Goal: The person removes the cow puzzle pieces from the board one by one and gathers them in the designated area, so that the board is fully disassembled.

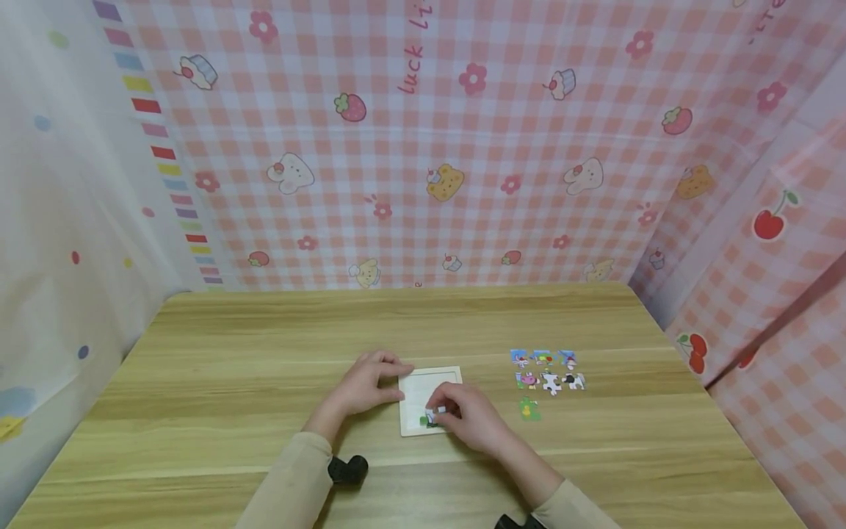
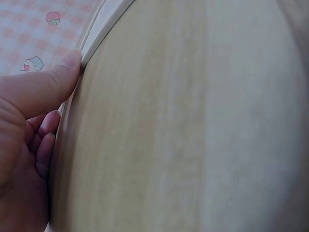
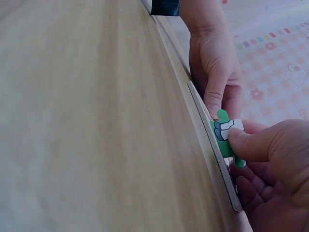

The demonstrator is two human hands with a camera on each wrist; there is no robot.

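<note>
A small square puzzle tray with a pale raised rim lies on the table. My left hand rests against its left side, the thumb touching the edge and another finger at the far left corner. Over the tray's near right part, my right hand pinches a jigsaw piece between thumb and fingers. That piece is green with a white and dark drawing, and it appears tilted above the tray's surface in the right wrist view. The right hand hides the tray's near right corner.
Several loose jigsaw pieces lie in rough rows to the right of the tray, with a green one nearest me. The wood-grain table ends at a pink checked curtain. Black devices sit at the wrists.
</note>
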